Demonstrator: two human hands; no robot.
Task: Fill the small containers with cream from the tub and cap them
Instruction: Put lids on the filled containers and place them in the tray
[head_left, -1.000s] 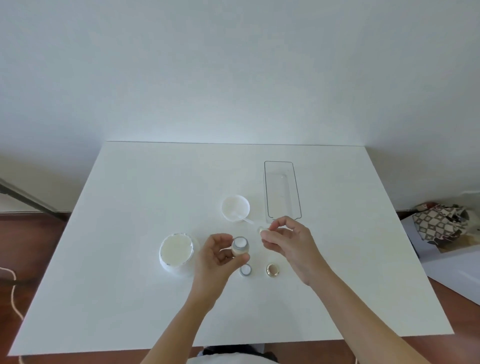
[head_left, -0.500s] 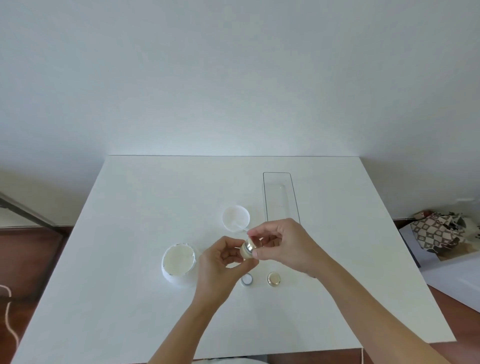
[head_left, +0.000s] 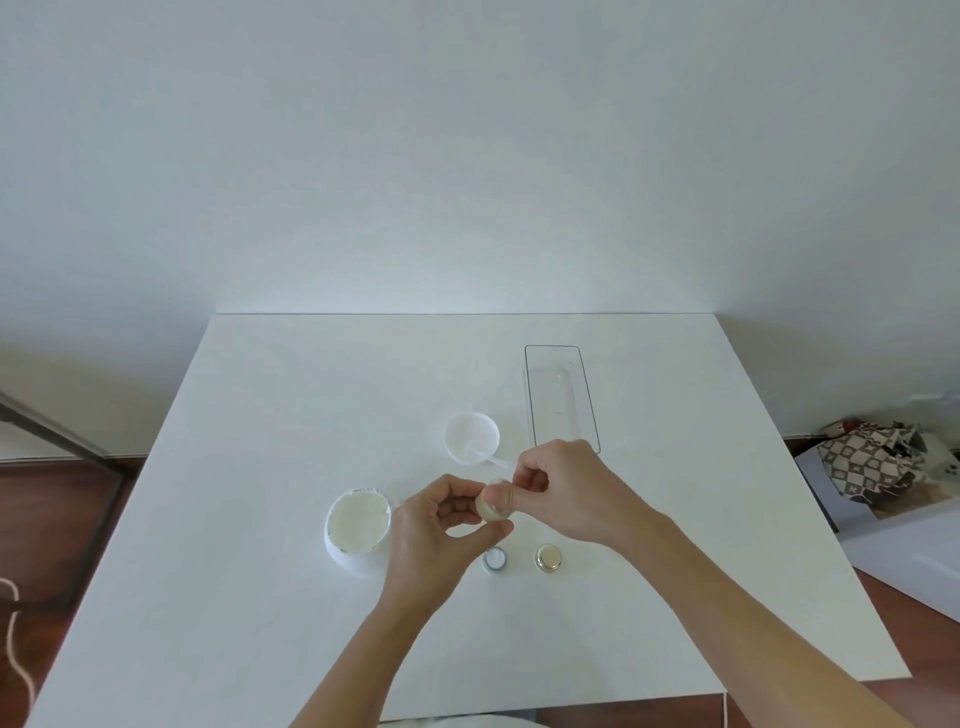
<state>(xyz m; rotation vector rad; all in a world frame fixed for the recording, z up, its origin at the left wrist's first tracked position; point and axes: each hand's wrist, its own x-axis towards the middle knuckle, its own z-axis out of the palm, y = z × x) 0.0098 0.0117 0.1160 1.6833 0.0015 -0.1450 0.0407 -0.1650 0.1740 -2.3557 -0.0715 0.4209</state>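
The white table (head_left: 260, 467) has much free surface: its far half is bare up to the back edge at the wall, and wide bare strips run along the left and right edges. The near edge is at the bottom of the view, where both forearms cross it.

The things stand close together in the middle. The open cream tub (head_left: 357, 525) is on the left, full of white cream. Behind the hands lies the white tub lid (head_left: 471, 435), upside down, with a small white spatula (head_left: 488, 457) resting in it and reaching over its rim. The clear plastic tray (head_left: 558, 395) stands further right, with its long side pointing to the wall.

The left hand (head_left: 431, 530) is raised above the table and pinches a small container (head_left: 493, 509) between thumb and fingers. The right hand (head_left: 566, 493) comes from the right and its fingertips press on the top of this container; I cannot tell if a cap is under them. Just before the hands, two more small jars stand on the table: a silver-rimmed jar (head_left: 494, 559) and, beside it but apart, a gold-capped jar (head_left: 548, 558).
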